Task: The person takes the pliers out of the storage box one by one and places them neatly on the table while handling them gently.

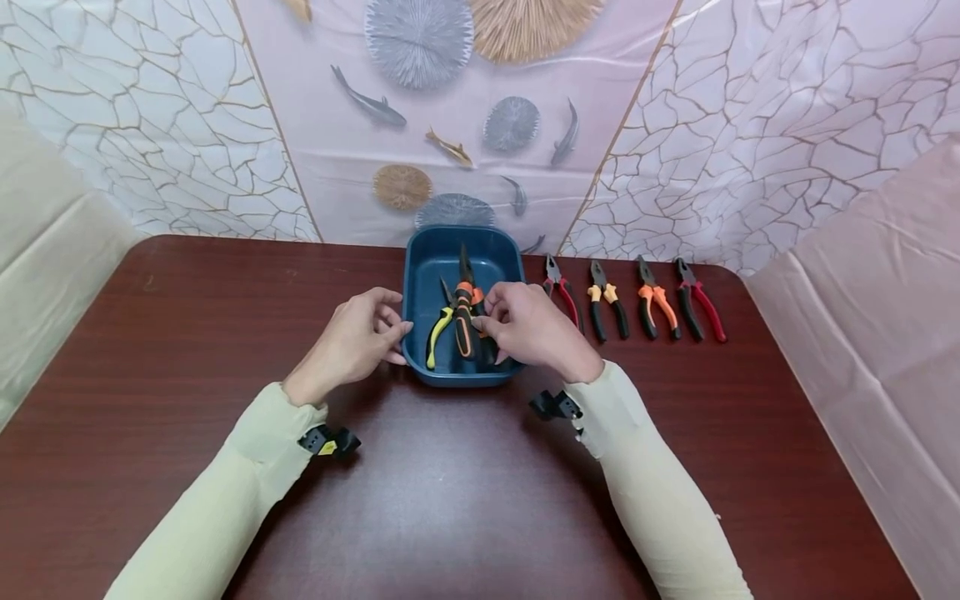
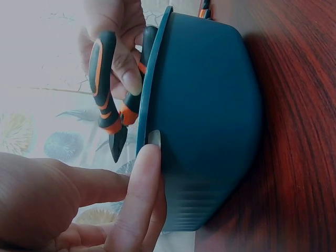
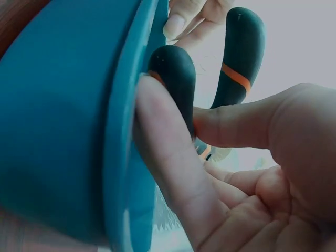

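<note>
My right hand (image 1: 525,323) pinches one handle of black-and-orange long-nose pliers (image 1: 464,321) over the blue bin (image 1: 420,379). Their dark nose points to the bin's far side. Both thick handles show in the right wrist view, with the thumb against the nearer handle (image 3: 176,73). My left hand (image 1: 360,333) is at the bin's left side, where a fingertip (image 2: 146,163) touches the outer wall just by the rim. Inside the bin, left of the held pliers, lie yellow-and-black pliers (image 1: 437,337), their nose partly covered in the head view.
Right of the bin, several pliers lie in a row: red-and-black (image 1: 566,300), cream-and-black (image 1: 606,304), orange-and-black (image 1: 656,304), and dark red (image 1: 701,308) ones. The brown table (image 1: 187,333) ends at a patterned cloth (image 1: 345,192) behind the bin.
</note>
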The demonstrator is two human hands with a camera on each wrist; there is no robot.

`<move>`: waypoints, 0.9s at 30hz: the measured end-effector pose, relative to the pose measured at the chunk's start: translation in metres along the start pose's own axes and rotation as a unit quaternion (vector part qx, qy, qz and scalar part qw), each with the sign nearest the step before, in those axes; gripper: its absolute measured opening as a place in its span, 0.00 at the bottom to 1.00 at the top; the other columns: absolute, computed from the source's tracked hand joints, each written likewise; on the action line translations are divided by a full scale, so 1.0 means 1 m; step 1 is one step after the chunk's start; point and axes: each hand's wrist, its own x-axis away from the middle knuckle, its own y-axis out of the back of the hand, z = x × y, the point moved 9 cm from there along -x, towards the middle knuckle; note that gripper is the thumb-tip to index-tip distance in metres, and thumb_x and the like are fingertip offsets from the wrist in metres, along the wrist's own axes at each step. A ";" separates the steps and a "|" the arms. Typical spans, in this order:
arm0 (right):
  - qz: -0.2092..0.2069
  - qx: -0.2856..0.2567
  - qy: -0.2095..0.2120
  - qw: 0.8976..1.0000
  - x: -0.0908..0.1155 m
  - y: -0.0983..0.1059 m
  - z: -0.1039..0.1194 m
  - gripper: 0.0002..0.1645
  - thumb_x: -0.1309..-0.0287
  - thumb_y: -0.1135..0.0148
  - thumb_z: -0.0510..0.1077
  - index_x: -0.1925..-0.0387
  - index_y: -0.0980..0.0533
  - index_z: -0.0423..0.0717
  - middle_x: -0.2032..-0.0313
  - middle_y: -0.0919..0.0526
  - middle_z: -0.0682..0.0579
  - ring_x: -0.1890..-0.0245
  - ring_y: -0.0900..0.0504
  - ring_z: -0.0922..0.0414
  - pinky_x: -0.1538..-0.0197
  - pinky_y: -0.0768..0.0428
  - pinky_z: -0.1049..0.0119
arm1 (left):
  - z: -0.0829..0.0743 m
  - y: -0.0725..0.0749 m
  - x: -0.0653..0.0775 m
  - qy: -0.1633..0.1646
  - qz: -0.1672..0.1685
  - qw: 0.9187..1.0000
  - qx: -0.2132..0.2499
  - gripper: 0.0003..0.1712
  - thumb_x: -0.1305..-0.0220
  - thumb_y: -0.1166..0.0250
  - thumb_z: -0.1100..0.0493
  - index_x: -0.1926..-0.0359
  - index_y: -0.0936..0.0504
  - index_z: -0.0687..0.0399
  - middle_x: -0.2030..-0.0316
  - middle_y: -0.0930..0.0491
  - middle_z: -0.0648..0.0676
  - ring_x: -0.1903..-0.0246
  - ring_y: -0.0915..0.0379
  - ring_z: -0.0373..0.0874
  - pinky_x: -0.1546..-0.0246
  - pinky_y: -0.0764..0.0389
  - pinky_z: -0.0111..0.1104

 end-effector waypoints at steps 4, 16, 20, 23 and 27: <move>-0.018 0.012 0.000 1.000 0.010 0.008 -0.004 0.08 0.30 0.37 0.43 0.59 0.24 0.42 0.68 0.13 0.48 0.78 0.12 0.53 0.67 0.13 0.66 | -0.001 -0.002 -0.001 0.002 0.003 1.000 0.001 0.28 0.26 0.39 0.64 0.30 0.34 0.69 0.55 0.21 0.65 0.74 0.16 0.41 0.65 0.08 0.43; -0.036 0.037 -0.019 0.998 0.046 0.030 -0.022 0.09 0.32 0.34 0.43 0.58 0.24 0.42 0.67 0.13 0.48 0.80 0.14 0.59 0.65 0.13 0.64 | 0.001 0.001 -0.002 0.007 0.002 1.000 0.007 0.27 0.26 0.40 0.64 0.30 0.34 0.68 0.56 0.22 0.65 0.74 0.16 0.42 0.65 0.08 0.44; -0.038 0.046 -0.026 0.998 0.060 0.036 -0.029 0.08 0.33 0.34 0.42 0.59 0.24 0.42 0.67 0.12 0.48 0.80 0.14 0.61 0.64 0.13 0.63 | 0.000 0.001 -0.001 0.005 0.003 1.000 0.006 0.28 0.26 0.40 0.64 0.30 0.34 0.68 0.56 0.22 0.65 0.74 0.16 0.41 0.65 0.08 0.44; -0.044 0.052 -0.035 0.997 0.070 0.041 -0.035 0.08 0.33 0.35 0.42 0.59 0.23 0.42 0.67 0.13 0.48 0.81 0.15 0.61 0.64 0.13 0.63 | 0.000 0.001 -0.001 0.005 0.004 1.000 0.002 0.28 0.26 0.40 0.64 0.30 0.34 0.69 0.56 0.22 0.65 0.74 0.16 0.41 0.65 0.08 0.43; -0.055 0.061 -0.045 0.996 0.083 0.046 -0.044 0.08 0.34 0.34 0.42 0.60 0.24 0.41 0.67 0.13 0.48 0.81 0.15 0.62 0.62 0.11 0.62 | 0.000 0.000 -0.002 0.006 0.003 1.000 -0.003 0.28 0.26 0.39 0.64 0.30 0.34 0.68 0.56 0.22 0.65 0.75 0.16 0.41 0.65 0.08 0.43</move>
